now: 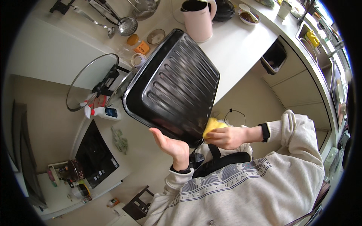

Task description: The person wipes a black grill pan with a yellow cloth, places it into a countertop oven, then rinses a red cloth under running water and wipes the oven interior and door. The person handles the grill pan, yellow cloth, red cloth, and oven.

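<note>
A black ribbed metal baking tray (181,87) is raised and tilted, its ribbed underside turned up. At the tray's near edge is my left hand (174,148), supporting it with the thumb spread out to the left; the other fingers are largely hidden. My right hand (226,138) pinches a yellow cloth (213,126) against the tray's near right corner. Beyond the tray's far end stands a pink kettle (198,22) on the white counter (234,50).
Left of the tray are a glass lid (90,82) in a black stand, a white spray bottle (109,113), a green cloth (119,139) and a black cooktop (94,158). Jars stand by the wall under hanging utensils (127,26). A black bin (274,58) is right, before the sink (323,59).
</note>
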`<state>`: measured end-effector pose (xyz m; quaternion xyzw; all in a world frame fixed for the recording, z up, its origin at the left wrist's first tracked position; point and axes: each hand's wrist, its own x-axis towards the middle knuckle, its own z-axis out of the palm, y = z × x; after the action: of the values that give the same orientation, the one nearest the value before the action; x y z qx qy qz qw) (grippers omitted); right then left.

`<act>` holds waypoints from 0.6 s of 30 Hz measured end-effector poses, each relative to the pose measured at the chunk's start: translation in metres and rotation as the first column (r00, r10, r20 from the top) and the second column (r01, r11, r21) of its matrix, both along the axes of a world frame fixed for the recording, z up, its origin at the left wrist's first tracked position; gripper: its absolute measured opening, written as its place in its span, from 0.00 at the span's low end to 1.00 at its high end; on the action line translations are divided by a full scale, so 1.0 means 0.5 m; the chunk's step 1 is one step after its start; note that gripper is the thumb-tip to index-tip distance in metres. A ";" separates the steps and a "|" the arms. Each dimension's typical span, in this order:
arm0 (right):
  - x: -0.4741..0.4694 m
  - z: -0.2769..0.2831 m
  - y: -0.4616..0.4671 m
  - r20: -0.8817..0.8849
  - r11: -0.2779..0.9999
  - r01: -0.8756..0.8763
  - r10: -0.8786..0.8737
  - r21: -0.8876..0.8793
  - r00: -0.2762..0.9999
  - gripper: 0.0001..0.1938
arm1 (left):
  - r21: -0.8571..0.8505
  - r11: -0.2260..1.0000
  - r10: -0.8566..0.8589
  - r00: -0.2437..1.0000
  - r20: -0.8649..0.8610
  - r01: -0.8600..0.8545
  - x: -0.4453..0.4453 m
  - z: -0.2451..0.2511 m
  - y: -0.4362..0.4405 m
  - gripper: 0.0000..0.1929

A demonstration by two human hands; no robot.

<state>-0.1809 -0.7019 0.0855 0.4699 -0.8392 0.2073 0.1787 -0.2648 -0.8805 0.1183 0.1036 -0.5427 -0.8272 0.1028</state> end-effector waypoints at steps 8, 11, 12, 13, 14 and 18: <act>-0.187 0.119 -0.007 -0.031 0.831 0.234 -0.288 -0.505 0.957 0.26 | 0.013 0.989 0.145 0.988 0.053 -0.146 0.022 0.019 -0.003 0.25; -0.237 0.126 -0.094 0.095 0.860 0.223 -0.202 -0.460 0.975 0.30 | -0.008 0.998 0.069 0.996 -0.059 -0.069 0.033 0.035 0.010 0.25; -0.245 0.117 -0.108 0.097 0.862 0.214 -0.191 -0.460 0.977 0.32 | -0.070 0.992 0.103 0.993 -0.050 -0.107 0.034 0.038 0.010 0.25; -0.245 0.103 -0.110 0.107 0.858 0.201 -0.171 -0.473 0.979 0.33 | -0.089 0.982 0.168 0.986 0.016 -0.166 0.034 0.039 0.010 0.26; -0.239 0.088 -0.108 0.086 0.845 0.163 -0.139 -0.510 0.987 0.33 | -0.109 0.971 0.217 0.976 0.035 -0.212 0.033 0.039 0.007 0.27; -0.205 0.049 -0.081 0.082 0.827 0.123 -0.093 -0.549 0.992 0.31 | -0.118 0.952 0.290 0.955 0.059 -0.282 0.030 0.031 0.000 0.27</act>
<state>-0.2836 -0.7425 0.1100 0.3446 -0.7731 0.4425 0.2962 -0.2498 -0.8807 0.1339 0.2066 -0.5695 -0.7683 0.2064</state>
